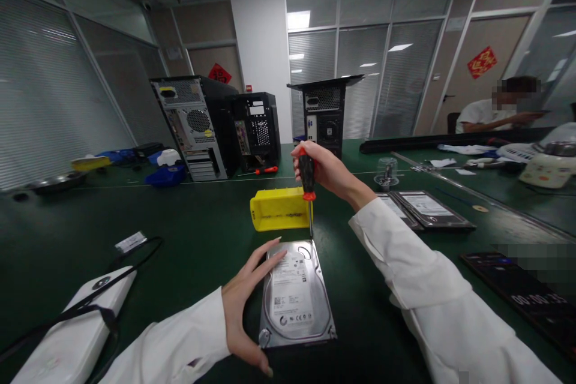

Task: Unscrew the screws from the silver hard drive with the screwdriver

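A silver hard drive (292, 294) with a white label lies flat on the green table (193, 252). Along its left side rests my left hand (245, 300), fingers spread, fingertips on the top of the drive and thumb near the lower left corner. My right hand (326, 171) is closed round the handle of a red and black screwdriver (308, 177). The screwdriver stands nearly upright, its tip at the drive's upper right corner. Just behind the drive is a yellow bin (279, 210) on its side, with small dark items inside that are too small to tell.
Other hard drives (432, 210) lie at the right, near a clear cup (387, 174). A phone (522, 300) is at the front right, a white device (76, 330) with a cord at the front left. Computer cases (193, 126) stand behind. A person (490, 111) sits far right.
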`<state>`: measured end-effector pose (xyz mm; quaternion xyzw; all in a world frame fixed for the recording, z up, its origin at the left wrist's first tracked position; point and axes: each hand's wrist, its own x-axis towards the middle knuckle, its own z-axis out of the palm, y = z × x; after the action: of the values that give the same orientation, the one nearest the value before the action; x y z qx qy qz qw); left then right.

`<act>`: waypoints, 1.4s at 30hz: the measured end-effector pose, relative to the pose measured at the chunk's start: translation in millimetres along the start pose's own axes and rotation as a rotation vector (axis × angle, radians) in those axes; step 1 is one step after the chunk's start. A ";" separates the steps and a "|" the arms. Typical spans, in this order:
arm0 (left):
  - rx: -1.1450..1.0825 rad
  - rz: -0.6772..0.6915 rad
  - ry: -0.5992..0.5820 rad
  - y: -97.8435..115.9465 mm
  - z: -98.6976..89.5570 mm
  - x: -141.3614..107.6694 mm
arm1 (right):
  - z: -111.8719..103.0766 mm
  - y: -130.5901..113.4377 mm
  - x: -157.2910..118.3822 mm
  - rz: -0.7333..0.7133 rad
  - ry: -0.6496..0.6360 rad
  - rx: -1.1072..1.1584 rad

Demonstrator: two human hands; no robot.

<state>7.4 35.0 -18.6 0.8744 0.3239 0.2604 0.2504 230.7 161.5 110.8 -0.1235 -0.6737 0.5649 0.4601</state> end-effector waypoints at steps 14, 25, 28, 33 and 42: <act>-0.009 0.076 0.037 2.9 -2.9 2.7 | 5.2 -1.4 -2.9 -0.034 -0.012 -0.022; -0.026 0.036 0.030 1.8 -0.8 1.0 | 0.5 1.3 0.4 0.044 -0.028 0.048; -0.042 0.079 0.061 -1.2 -0.7 -0.5 | 1.5 0.5 -0.1 0.012 -0.015 0.037; -0.141 -0.002 0.101 -10.8 -0.4 -1.6 | 5.1 2.4 0.7 -0.075 0.019 0.017; -0.337 -0.157 0.331 -22.8 7.0 4.4 | 2.4 3.7 1.8 -0.064 0.013 0.029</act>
<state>4.7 51.4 -36.3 0.7378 0.3796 0.4302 0.3557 226.6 162.4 108.5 -0.0989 -0.6660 0.5587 0.4842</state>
